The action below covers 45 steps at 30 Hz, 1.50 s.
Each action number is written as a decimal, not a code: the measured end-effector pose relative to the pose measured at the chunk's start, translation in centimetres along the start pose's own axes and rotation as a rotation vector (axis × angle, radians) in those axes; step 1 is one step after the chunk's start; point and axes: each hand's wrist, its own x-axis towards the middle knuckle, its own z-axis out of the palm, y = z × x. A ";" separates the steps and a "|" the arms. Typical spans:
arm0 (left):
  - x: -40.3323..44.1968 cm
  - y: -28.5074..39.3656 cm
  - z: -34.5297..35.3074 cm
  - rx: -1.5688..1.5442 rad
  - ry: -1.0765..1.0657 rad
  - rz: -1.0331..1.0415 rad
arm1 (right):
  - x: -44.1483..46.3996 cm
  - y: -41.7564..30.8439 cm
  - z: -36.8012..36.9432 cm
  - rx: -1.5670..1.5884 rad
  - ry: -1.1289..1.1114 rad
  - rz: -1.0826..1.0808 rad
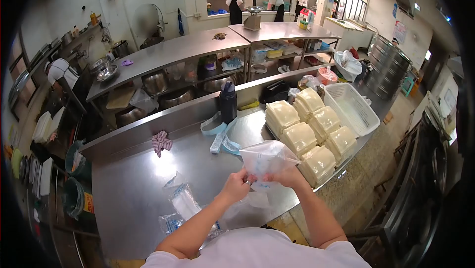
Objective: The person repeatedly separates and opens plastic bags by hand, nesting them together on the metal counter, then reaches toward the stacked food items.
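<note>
Both of my hands are in front of me above the steel table, closed on a clear plastic bag (269, 156) with blue print. My left hand (238, 186), with a ring on one finger, pinches the bag's near left side. At its near right side, my right hand (284, 176) grips the bag, its fingertips partly behind the film. Just beyond my right hand, several stacks of pale yellow, glossy square sheets (299, 139) sit on a tray. More clear plastic packaging (184, 201) lies near my left forearm.
Beyond the bag are a dark bottle (227, 102) and blue-white strips (217, 142). A crumpled striped cloth (161, 143) lies to the left. A white plastic basket (351, 109) stands behind the stacks, with metal steamers (388, 65) further right. A co-worker (62, 72) stands at far left.
</note>
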 end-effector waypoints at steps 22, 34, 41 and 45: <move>-6.3 6.3 -3.0 -0.417 0.098 0.080 | -10.8 -4.5 8.1 -0.440 0.029 -0.268; -8.6 8.4 -6.1 -0.095 -0.282 -0.072 | -10.1 -5.7 7.3 -0.291 0.036 -0.091; -8.9 8.1 -3.5 -0.501 -0.152 0.063 | -10.7 -3.8 7.7 0.159 0.075 -0.014; -8.3 9.4 -2.5 -0.635 -0.187 0.059 | -11.6 -4.6 6.6 -0.159 0.184 -0.022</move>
